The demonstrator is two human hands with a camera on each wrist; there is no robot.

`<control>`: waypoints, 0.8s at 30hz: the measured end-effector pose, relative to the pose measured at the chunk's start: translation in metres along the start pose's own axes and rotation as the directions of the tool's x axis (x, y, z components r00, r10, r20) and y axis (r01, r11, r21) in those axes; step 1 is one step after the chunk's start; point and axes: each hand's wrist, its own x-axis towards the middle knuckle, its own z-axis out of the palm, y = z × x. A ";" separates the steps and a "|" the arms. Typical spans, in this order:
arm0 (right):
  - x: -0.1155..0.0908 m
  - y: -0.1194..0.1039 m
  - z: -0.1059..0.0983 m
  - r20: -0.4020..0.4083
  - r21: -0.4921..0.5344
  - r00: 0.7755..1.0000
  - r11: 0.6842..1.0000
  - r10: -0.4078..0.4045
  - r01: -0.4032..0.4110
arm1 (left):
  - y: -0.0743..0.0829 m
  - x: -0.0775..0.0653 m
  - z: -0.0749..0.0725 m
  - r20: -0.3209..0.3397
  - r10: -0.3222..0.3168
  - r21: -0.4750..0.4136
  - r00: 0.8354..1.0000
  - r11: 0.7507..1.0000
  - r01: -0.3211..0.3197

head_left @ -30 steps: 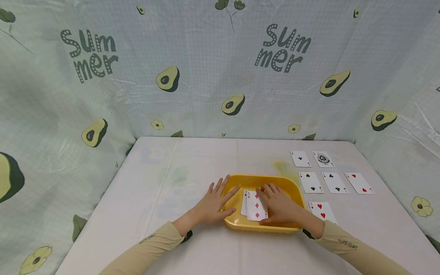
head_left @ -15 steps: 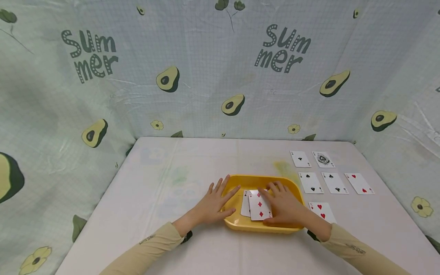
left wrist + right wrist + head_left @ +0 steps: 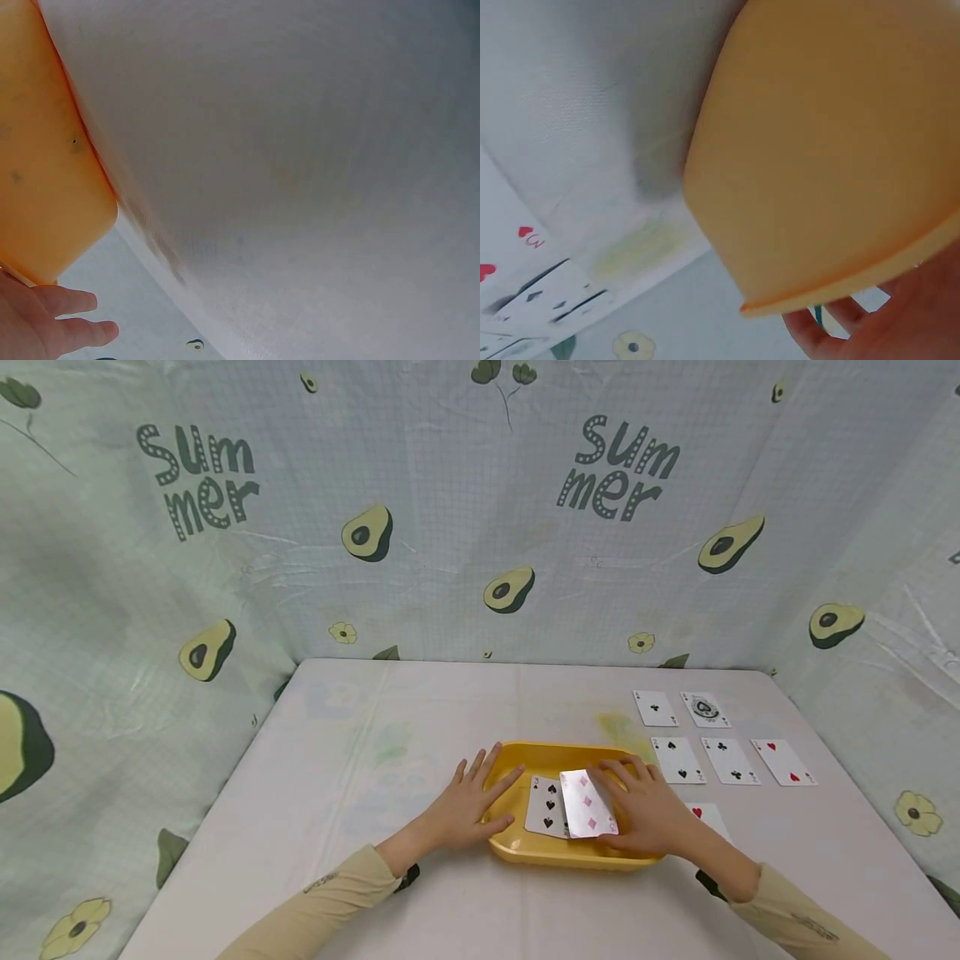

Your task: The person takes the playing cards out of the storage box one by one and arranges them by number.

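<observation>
In the head view, my right hand [image 3: 648, 806] holds a three of diamonds playing card [image 3: 588, 806] by its right edge, thumb at the near corner and fingers at the far one. The card is tilted and catches the light inside a yellow tray [image 3: 555, 858]. A three of spades [image 3: 545, 808] lies face up in the tray, its right side covered by the diamonds card. Spread fingers of my left hand [image 3: 465, 806] rest at the tray's left rim. In the right wrist view, the tray's outer wall [image 3: 817, 150] hides the cards inside.
Right of the tray, face-up cards lie in rows: ace of clubs [image 3: 656, 708] and ace of spades [image 3: 706, 710] at the back, then twos of spades [image 3: 678, 760], clubs [image 3: 731, 761] and hearts [image 3: 783, 762]. A three of hearts [image 3: 710, 817] is partly behind the right arm.
My right hand has moved right with the three of diamonds, which has lifted into a tilt and uncovered more of the three of spades. The left hand has stayed still.
</observation>
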 end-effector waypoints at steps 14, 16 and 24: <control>-0.027 0.019 -0.015 0.028 0.021 0.994 0.994 0.109 -0.109 | -0.001 -0.002 0.003 -0.067 0.037 -0.048 0.997 0.998 -0.041; -0.032 0.023 -0.017 0.038 0.016 0.991 0.992 0.125 -0.126 | -0.001 -0.002 0.002 -0.051 0.030 -0.039 0.998 0.999 -0.032; -0.048 0.035 -0.024 0.016 0.012 0.989 0.989 0.145 -0.145 | 0.002 -0.001 -0.002 0.017 0.005 0.004 1.000 1.000 -0.005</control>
